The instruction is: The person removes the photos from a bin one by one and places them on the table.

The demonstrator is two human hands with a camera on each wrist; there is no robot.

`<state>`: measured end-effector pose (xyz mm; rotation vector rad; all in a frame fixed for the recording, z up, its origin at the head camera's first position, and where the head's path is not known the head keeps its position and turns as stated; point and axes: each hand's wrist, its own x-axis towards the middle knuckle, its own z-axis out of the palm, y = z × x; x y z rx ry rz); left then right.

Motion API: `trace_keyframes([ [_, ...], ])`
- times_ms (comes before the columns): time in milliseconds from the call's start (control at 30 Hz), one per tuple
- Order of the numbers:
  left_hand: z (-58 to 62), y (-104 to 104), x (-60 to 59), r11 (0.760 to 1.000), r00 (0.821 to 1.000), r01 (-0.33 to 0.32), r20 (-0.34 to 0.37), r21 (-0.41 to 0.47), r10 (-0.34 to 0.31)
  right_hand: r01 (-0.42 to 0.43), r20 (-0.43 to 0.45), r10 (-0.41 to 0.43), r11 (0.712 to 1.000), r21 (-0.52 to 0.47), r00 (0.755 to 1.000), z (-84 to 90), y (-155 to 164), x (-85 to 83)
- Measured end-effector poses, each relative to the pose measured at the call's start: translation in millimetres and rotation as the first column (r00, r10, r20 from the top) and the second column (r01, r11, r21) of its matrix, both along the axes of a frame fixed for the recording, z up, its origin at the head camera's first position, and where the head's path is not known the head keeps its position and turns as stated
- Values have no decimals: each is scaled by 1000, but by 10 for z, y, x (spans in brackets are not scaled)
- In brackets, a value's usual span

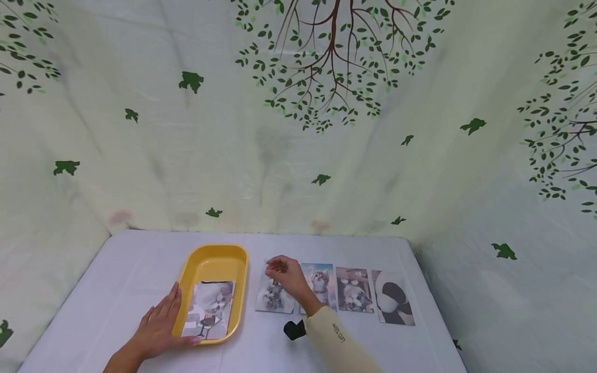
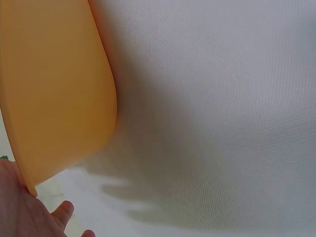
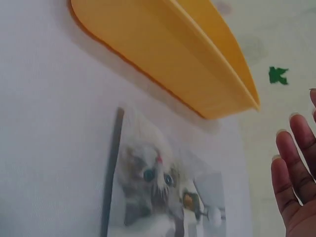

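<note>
My left hand (image 1: 160, 321) rests along the left side of a yellow tray (image 1: 242, 290), fingers straight, thumb at its near rim. In the left wrist view, fingers (image 2: 61, 215) spread beside the tray wall (image 2: 59, 94). A picture card (image 1: 216, 303) with a pale animal print lies inside the tray. Over the leftmost card of a row, a grey kitten card (image 1: 272, 298), hovers my right hand (image 1: 288, 274), its fingers loosely bent and holding nothing. The right wrist view shows that kitten card (image 3: 158, 187) flat on the table, with the right fingers (image 3: 291, 153) off to the side.
To the right lie a kitten card (image 1: 322, 282), a card with a cat wearing glasses (image 1: 354, 290) and a black-and-white card (image 1: 393, 300). A white cloth covers the table (image 1: 154, 248). Behind it hangs a curtain (image 1: 224, 155) printed with leaves.
</note>
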<state>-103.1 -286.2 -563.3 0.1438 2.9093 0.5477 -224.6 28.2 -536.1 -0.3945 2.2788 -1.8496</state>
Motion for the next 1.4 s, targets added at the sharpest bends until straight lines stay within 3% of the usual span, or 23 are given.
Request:
trace_keyframes([
  [100, 7, -1, -2, 1000, 1000, 1, -3, -6, -1, 4, 1, -4, 1000, 14, 1000, -88, -222, 18],
  [367, 3, 3, -10, 1000, 1000, 2, 16, -19, -2, 23, 72, -22, 999, -23, 997, -106, -727, 182],
  [700, 29, 21, -12, 1000, 1000, -5, 25, 9, 5, -6, 115, 12, 998, -56, 993, -118, -1073, 219],
  [900, 0, 7, 4, 1000, 1000, 2, -9, -1, -2, 35, 152, -41, 998, 48, 988, -124, -1242, 232],
  [1133, 8, 5, -13, 1000, 998, -15, 54, -27, 16, 53, 172, -86, 981, 189, 981, -115, -1452, 230],
  [1400, 24, 9, -16, 1000, 997, -29, 73, -9, 30, 64, 162, -133, 925, 374, 978, -161, -1574, 194],
])
